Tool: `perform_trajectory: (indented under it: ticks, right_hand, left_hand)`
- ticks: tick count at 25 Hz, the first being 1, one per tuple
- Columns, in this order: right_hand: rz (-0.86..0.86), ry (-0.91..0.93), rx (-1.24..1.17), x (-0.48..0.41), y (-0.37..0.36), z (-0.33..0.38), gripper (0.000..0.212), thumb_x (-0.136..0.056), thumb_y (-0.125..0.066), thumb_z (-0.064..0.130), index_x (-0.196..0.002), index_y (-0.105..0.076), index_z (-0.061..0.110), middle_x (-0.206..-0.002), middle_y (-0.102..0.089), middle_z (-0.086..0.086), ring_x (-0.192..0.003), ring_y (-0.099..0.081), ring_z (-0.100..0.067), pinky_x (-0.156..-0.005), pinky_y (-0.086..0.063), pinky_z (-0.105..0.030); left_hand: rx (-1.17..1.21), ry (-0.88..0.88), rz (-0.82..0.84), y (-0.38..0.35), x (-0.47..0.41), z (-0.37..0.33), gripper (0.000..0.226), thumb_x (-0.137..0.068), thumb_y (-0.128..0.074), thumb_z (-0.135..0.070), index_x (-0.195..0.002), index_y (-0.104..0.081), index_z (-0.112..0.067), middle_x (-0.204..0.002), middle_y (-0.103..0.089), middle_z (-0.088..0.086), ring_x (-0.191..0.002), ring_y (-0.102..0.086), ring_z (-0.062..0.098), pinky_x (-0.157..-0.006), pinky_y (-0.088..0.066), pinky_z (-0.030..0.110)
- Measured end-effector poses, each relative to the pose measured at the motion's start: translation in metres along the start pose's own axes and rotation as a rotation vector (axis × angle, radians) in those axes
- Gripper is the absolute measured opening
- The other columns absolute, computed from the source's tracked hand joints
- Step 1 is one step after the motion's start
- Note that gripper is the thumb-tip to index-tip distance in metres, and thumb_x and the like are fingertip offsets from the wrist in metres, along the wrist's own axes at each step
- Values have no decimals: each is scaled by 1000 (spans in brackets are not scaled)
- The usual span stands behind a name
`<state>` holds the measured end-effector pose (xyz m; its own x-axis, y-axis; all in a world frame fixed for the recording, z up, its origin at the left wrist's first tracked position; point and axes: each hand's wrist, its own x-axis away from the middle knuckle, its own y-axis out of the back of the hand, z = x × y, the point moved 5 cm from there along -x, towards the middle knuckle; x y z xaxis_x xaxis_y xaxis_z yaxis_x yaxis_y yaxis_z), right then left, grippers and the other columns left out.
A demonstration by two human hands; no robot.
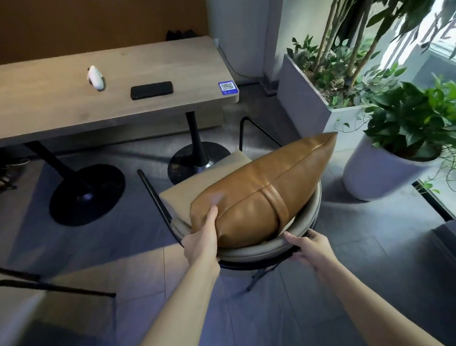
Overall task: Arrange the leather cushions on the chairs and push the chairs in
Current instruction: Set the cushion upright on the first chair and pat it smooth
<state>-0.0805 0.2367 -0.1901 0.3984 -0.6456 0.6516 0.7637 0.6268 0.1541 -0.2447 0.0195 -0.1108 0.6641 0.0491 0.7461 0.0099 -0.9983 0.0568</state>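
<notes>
Left hand [202, 235] closed on near corner of tan leather cushion [261, 192], thumb on top, probably to steady it upright against curved backrest of beige padded black-framed chair [254, 251]. Right hand [310, 247] curled around backrest rim; chair stands apart from pale wooden table [62, 109], likely ready to push in.

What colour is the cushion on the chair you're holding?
Tan-brown leather cushion, with a matching strap around it; seen in the head view.
</notes>
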Motion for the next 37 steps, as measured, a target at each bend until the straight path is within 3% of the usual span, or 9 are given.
perform_trajectory:
  ticks: [4,7,10,18,22,25,27,31,37]
  right_hand:
    - [-27,46,38,-10,-28,8,38,-78,-90,31,-107,-74,13,-108,-81,-10,-89,-78,-32,-84,-66,-46]
    - [-46,57,83,-16,-52,7,73,-50,-91,58,-109,-73,18,-99,-83,-3,-87,-80,-30,-87,-64,-54]
    - [-33,68,53,-33,-77,2,119,-35,-93,77,-135,-59,21,-117,-78,3,-99,-78,-22,-92,-63,-51]
    - [19,55,74,-39,-155,28,159,-21,-80,93,-158,-30,26,-150,-56,4,-136,-56,-25,-105,-56,-50]
    - [41,22,108,-33,-195,47,164,-23,-73,97,-160,-15,30,-152,-55,-5,-130,-61,-31,-105,-55,-54]
    - [49,37,149,-27,-222,64,149,-57,-83,80,-164,1,18,-160,-45,-13,-137,-52,-30,-115,-44,-50]
    - [25,38,188,-30,-236,66,130,-75,-83,63,-161,-2,9,-160,-42,-18,-143,-45,-34,-116,-41,-46]
    - [11,13,222,-33,-259,74,108,-75,-84,62,-143,-19,8,-147,-51,-20,-132,-53,-38,-102,-47,-42]
    - [15,-31,272,-36,-271,77,130,-47,-73,90,-138,-10,21,-125,-61,-9,-114,-66,-37,-98,-56,-53]
  left_hand:
    - [-1,-37,51,1,-24,-26,95,-62,-90,-56,-134,-54,-6,-128,-61,11,-110,-60,34,-97,-55,54]
    - [3,-61,34,8,-44,-45,103,-54,-92,-58,-135,-53,-8,-130,-61,10,-113,-61,35,-94,-55,57]
    - [34,-98,0,15,-57,-65,117,-38,-93,-63,-137,-52,-16,-133,-61,9,-115,-62,37,-92,-56,60]
    - [85,-198,-78,34,-106,-128,113,-37,-92,-60,-137,-51,-26,-134,-60,6,-113,-62,34,-89,-57,60]
    - [58,-206,-69,41,-135,-160,118,-36,-93,-61,-141,-49,-27,-139,-57,6,-118,-59,36,-89,-56,64]
    - [54,-233,-76,44,-154,-181,119,-38,-93,-60,-142,-47,-26,-140,-56,7,-120,-58,36,-91,-55,64]
    - [60,-251,-90,47,-165,-195,126,-34,-94,-61,-144,-45,-26,-140,-56,5,-120,-59,36,-93,-54,62]
    - [102,-258,-94,49,-184,-212,128,-35,-96,-57,-147,-44,-24,-140,-58,5,-118,-60,34,-96,-54,59]
    - [195,-259,-96,41,-181,-207,137,-31,-87,-67,-150,-34,-27,-144,-54,5,-123,-58,33,-104,-48,57]
